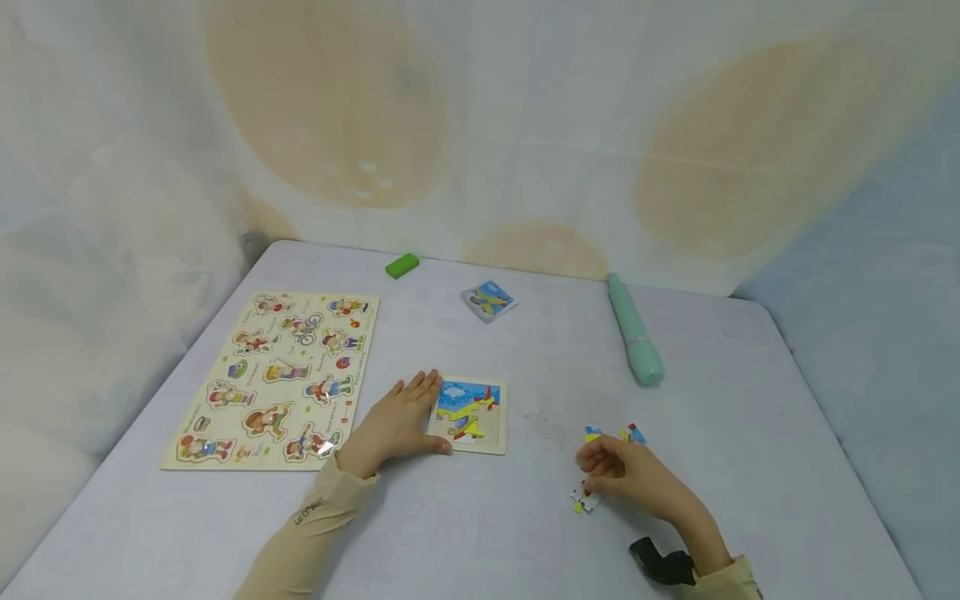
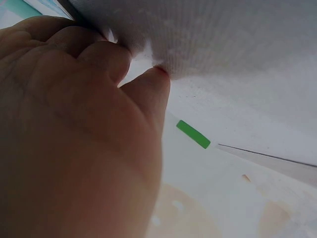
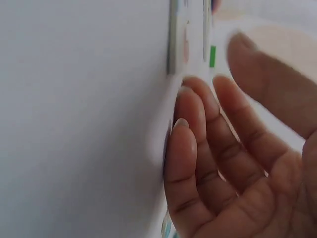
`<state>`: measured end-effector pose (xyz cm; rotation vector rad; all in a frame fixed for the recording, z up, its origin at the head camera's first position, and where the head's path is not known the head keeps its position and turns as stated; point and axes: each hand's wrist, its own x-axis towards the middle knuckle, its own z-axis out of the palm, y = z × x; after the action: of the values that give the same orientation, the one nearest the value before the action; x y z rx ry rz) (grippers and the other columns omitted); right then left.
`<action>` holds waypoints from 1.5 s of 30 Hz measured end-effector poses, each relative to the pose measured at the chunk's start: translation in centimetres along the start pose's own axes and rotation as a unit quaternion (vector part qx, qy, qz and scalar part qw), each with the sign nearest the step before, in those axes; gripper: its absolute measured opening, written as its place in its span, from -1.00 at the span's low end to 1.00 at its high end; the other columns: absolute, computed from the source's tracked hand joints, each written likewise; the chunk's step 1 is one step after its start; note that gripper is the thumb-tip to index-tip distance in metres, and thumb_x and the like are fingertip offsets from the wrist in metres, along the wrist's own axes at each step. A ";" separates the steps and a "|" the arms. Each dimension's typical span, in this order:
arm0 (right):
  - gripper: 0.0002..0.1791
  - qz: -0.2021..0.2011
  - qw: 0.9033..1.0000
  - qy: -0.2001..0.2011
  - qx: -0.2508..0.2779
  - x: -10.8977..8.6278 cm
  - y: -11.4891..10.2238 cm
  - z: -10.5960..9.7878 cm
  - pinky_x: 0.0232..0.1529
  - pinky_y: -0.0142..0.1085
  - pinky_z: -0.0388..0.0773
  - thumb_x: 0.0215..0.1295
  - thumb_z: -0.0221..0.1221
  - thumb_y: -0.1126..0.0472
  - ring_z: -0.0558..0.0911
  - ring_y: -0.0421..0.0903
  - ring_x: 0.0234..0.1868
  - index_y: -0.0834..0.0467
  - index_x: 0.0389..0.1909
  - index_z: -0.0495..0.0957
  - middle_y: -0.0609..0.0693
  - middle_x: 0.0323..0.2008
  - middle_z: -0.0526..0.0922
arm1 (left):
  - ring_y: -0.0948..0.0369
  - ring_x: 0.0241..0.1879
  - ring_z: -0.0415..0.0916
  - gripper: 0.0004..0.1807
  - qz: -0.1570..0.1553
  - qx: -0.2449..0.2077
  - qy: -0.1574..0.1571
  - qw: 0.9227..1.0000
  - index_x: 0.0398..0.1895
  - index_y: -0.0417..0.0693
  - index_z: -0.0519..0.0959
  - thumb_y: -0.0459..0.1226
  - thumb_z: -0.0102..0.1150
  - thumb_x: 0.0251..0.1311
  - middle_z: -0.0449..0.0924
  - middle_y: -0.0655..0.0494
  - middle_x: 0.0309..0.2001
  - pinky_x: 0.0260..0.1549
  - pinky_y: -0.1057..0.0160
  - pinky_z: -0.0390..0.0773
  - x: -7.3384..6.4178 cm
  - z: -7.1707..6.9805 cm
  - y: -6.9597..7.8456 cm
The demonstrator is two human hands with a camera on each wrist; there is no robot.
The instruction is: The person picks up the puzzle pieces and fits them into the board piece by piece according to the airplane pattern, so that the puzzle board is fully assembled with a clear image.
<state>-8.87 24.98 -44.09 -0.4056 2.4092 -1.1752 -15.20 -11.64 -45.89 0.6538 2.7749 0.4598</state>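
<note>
My left hand lies along the left edge of a small wooden puzzle board showing a yellow airplane on blue sky, partly filled with pieces. Its fingers are extended, and the thumb reaches toward the board's lower left corner. Over on the right, my right hand hovers low over the table beside several loose puzzle pieces. In the right wrist view its fingers are loosely bent, with the thumb well apart and nothing visible between them. Whether the fingertips touch a piece underneath is hidden.
A large wooden board with cartoon children lies at the left. Toward the back are a green block, a small airplane picture card and a mint-green folded umbrella-like tube. A black object sits by my right wrist.
</note>
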 end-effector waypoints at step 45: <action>-0.80 0.018 0.995 0.089 0.034 7.3 -3.9 1.3 -0.40 -0.36 0.50 0.38 0.14 0.14 0.56 -0.10 -0.34 0.17 -0.15 0.61 0.04 -0.36 0.66 | -0.06 0.53 -0.07 0.16 -0.001 -0.009 -0.003 1.000 0.49 -0.24 0.08 0.20 0.36 -0.06 0.01 -0.10 0.53 0.47 -0.13 0.02 -0.2 -0.3 0.3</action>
<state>-14.26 18.55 -43.47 -0.2435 2.5072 -1.3232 -14.94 -11.54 -45.50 0.6462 2.7618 0.4812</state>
